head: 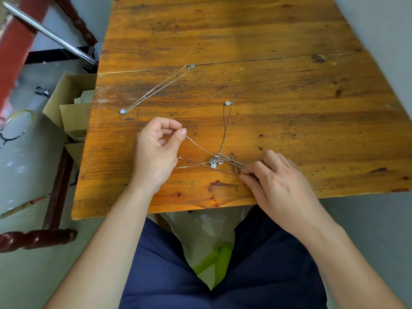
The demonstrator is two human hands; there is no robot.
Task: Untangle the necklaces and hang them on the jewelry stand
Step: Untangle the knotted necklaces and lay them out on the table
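Note:
A knot of thin necklaces [216, 162] with small pendants lies near the front edge of the wooden table [267, 63]. My left hand [157, 150] pinches a fine silver chain [198, 146] between thumb and forefinger and holds it taut up and to the left of the knot. My right hand [276, 177] pinches gold chain strands [236, 167] at the knot's right side. One chain with a flower pendant [227, 103] runs away from the knot toward the far side. A separate silver necklace [156, 90] with a pale round pendant lies stretched out at the left. No jewelry stand is in view.
Open cardboard boxes [71, 103] stand on the floor by the table's left edge. A dark red wooden frame [38, 238] and a metal rod [49, 33] are at the left. A green stool [219, 253] shows under the table between my knees.

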